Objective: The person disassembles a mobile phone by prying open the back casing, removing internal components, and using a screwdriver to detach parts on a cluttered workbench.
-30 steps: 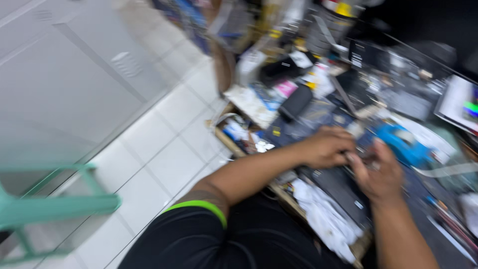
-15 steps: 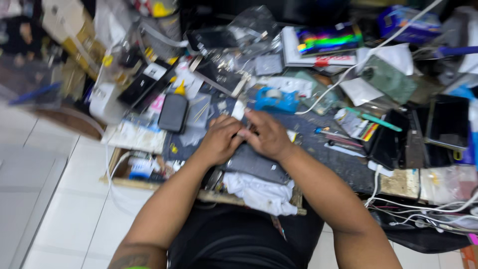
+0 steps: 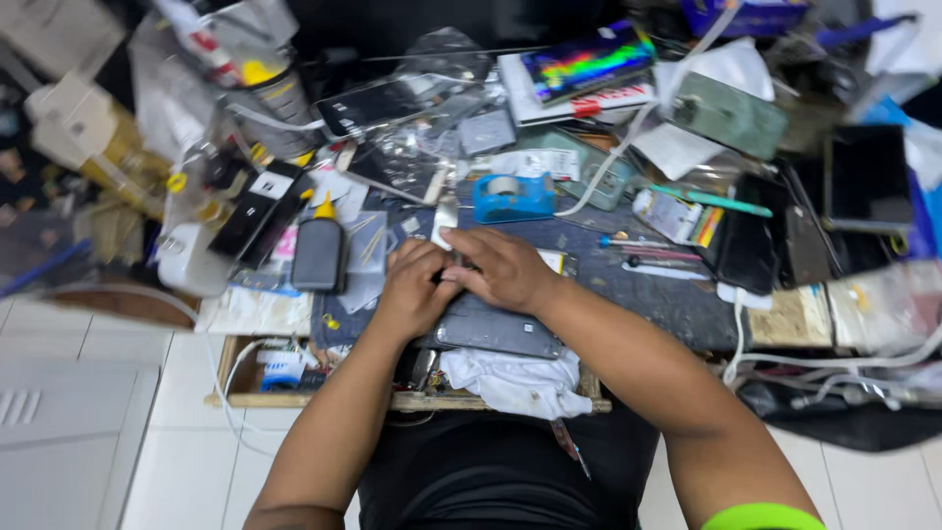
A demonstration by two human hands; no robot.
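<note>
A dark, flat phone-shaped device (image 3: 496,332) lies face down on a dark work mat (image 3: 638,294) at the near edge of a crowded repair bench, directly in front of the person. Both hands meet at its far end. The left hand (image 3: 412,290) curls over the device's upper left corner, fingers bent and pressed together. The right hand (image 3: 500,267) rests over the upper right part, its thumb and forefinger pinched close as if gripping something small. Whether a tool or part sits in that pinch cannot be made out, because the hands cover it.

This looks like fine work at the top edge of the device, perhaps prying or seating a small part. The next move likely calls for a steady, light touch, with the left hand bracing the body of the device.

A crumpled white cloth (image 3: 515,381) lies just beside the device, at the bench edge. A blue tape dispenser (image 3: 512,198) stands just beyond the hands. To the left stands a dark bottle with a yellow nozzle (image 3: 318,250). Further back lie another phone (image 3: 378,106) and a board with a rainbow sheen (image 3: 587,61). To the right are thin hand tools (image 3: 648,253), a dark phone (image 3: 751,245) and a white cable (image 3: 844,358).

The top of the device, the fingertips and the person's torso are hidden or cut off, and much of the clutter is too jumbled to identify.
</note>
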